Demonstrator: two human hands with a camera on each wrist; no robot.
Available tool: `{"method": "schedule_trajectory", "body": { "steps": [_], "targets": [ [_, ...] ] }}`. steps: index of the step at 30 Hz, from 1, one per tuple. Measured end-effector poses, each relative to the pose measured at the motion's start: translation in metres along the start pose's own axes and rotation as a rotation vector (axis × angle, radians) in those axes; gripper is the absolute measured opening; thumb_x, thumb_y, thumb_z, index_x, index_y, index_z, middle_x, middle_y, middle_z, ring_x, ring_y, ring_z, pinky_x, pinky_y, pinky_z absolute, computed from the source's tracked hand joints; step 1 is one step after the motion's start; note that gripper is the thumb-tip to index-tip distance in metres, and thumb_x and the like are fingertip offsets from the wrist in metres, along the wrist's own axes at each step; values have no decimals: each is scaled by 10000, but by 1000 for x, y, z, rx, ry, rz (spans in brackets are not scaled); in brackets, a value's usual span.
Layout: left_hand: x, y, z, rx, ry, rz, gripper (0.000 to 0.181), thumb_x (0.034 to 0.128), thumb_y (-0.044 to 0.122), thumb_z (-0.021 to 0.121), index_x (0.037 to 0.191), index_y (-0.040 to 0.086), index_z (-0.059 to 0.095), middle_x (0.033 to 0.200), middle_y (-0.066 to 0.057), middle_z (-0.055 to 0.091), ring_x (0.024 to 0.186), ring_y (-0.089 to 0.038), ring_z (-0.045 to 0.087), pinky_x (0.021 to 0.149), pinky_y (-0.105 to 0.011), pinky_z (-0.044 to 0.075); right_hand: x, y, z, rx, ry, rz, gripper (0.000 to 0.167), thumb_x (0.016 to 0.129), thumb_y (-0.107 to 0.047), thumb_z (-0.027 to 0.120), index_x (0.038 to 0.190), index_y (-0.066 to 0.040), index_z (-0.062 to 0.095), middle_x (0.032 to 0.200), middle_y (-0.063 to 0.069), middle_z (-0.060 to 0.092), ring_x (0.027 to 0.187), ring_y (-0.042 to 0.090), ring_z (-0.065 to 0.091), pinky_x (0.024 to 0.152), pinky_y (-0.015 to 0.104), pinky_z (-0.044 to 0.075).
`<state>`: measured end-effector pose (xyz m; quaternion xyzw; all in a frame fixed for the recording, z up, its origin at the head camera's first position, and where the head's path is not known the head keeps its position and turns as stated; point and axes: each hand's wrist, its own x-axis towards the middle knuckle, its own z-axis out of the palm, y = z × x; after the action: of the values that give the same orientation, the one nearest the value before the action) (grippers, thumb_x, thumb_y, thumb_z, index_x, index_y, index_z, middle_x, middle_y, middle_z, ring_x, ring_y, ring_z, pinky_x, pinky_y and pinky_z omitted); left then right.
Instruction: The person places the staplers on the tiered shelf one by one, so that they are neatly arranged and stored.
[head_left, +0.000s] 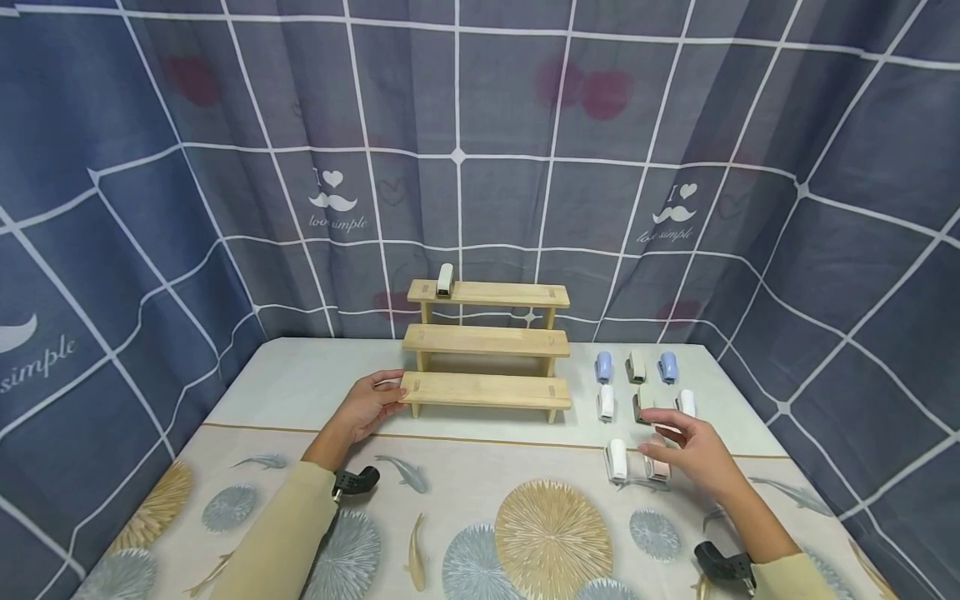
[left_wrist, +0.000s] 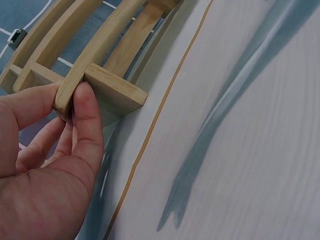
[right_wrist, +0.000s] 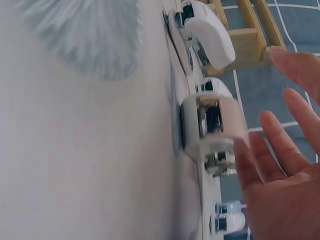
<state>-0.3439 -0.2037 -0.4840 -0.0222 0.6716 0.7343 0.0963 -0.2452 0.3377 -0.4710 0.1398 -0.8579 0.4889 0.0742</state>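
Note:
A three-tier wooden shelf stands at the table's back. My left hand pinches the left end of its lowest board between thumb and fingers; the left wrist view shows the grip on the board. Over the small staplers at the right, my right hand has its thumb and fingers spread. Below it lies a pink stapler, partly covered in the head view; in the right wrist view the hand is beside the pink stapler, with no grip on it visible. Just left lies a white stapler.
A white stapler stands on the top board's left end. Several more white, greenish and blue staplers are in rows right of the shelf. A grid-patterned curtain hangs behind and at both sides of the table.

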Motion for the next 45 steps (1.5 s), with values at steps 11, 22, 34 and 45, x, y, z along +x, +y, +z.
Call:
{"method": "schedule_trajectory", "body": {
  "steps": [11,22,34,45],
  "targets": [
    [-2,2,1,4,-9,9,567,991,-44,598,1511,-74,375,1061,-41,624,848,-89,687,767,-204,627,-16,6,-10,36,-56,134,711,804,-106,870,1408,53,531,1426,289,517,1114,-121,558,949,174,573],
    [-3,1,2,-5,-16,8,570,978,-54,616,1498,-86,385,1043,-51,633,828,-102,691,766,-224,633,-20,12,-13,107,-123,152,824,786,-53,868,1468,89,427,1497,345,421,1105,-113,572,976,144,545],
    [-4,4,4,-11,-15,4,592,980,-48,619,1512,-91,363,1044,-53,624,835,-97,685,774,-219,631,-20,10,-11,71,-138,168,844,768,-53,880,1464,100,428,1460,351,460,1086,-110,568,958,148,551],
    [-3,2,3,-19,-9,13,589,983,-44,617,1515,-85,366,1055,-59,615,837,-93,681,756,-206,628,-18,13,-11,28,-150,206,849,768,-75,888,1467,90,437,1424,314,516,1090,-7,599,933,205,578]
  ]
}}
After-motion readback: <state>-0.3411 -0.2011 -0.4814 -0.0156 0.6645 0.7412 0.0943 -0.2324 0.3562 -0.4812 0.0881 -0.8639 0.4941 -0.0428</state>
